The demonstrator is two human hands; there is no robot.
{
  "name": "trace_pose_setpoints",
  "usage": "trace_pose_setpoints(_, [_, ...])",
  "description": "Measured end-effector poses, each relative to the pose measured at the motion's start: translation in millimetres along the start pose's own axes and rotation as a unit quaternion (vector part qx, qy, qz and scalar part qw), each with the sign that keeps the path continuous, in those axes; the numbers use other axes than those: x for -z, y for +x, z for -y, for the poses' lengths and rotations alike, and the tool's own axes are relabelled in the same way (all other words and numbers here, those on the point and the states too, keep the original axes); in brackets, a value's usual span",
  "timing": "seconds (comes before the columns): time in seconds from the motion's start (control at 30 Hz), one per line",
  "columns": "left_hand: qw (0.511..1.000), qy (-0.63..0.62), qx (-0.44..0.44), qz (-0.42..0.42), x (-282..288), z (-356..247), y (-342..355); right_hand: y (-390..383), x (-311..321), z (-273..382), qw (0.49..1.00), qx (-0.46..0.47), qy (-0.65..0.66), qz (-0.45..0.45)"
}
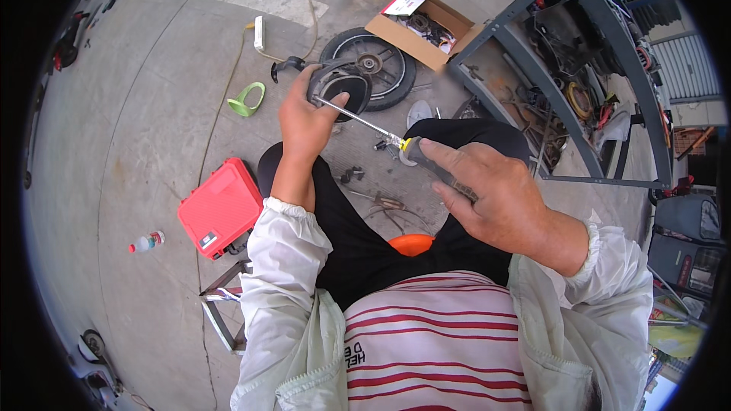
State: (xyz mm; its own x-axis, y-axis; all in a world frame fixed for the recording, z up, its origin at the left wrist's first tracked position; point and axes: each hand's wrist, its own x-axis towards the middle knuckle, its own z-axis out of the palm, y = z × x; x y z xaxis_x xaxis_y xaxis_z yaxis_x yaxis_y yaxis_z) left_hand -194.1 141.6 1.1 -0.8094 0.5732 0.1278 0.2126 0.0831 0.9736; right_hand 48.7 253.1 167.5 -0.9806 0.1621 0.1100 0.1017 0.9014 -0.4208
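Note:
My left hand (299, 116) is wrapped round the edge of a black, rounded housing (355, 97), with a dark bracket-like piece (289, 65) showing just beyond the fingers. In my right hand (499, 190) is a screwdriver (367, 122) with a long bright shaft and a dark handle with a yellow collar. The shaft points left and its tip meets the near edge of the housing, by my left thumb. Whether the tip sits in a screw is too small to tell. Both hands are above my bent knees.
Behind the housing lies a spoked wheel with a tyre (402, 80), beside an open cardboard box (403, 39) of parts. A grey metal rack (525, 80) stands right. On the floor left are a green ring-shaped part (245, 100), red case (219, 209), bottle (147, 242) and power strip (260, 33).

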Motion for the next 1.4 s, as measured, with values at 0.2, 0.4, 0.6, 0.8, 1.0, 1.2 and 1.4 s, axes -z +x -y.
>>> trace_pose_setpoints(0.2, [1.000,-0.002,-0.005,-0.003,1.3,7.8,2.7,0.1,-4.4,-1.2,0.998,-0.034,0.054,-0.006])
trace_pose_setpoints(0.4, [0.998,0.008,-0.018,-0.067,7.2,10.5,10.2,-1.0,-4.2,-11.0,0.999,-0.024,0.022,-0.024])
trace_pose_setpoints(0.6, [0.931,-0.355,0.069,-0.057,14.0,3.8,4.8,-14.1,-11.5,-42.4,0.686,-0.291,0.656,-0.116])
trace_pose_setpoints(0.8, [0.844,-0.527,0.053,0.090,-9.3,1.5,-12.9,16.2,-100.7,-71.6,0.571,-0.336,0.736,-0.136])
trace_pose_setpoints(1.0, [0.844,-0.521,0.073,0.105,-29.0,-12.8,-28.1,44.3,-124.6,-49.5,0.487,-0.282,0.807,-0.178])
trace_pose_setpoints(1.2, [0.951,-0.285,0.037,0.114,-33.7,-24.0,-30.2,44.2,-138.1,-80.7,0.457,-0.307,0.816,-0.178])
trace_pose_setpoints(1.4, [0.980,-0.096,-0.041,0.168,-37.3,-11.1,-27.3,37.2,-151.9,-97.9,0.464,-0.297,0.816,-0.175])
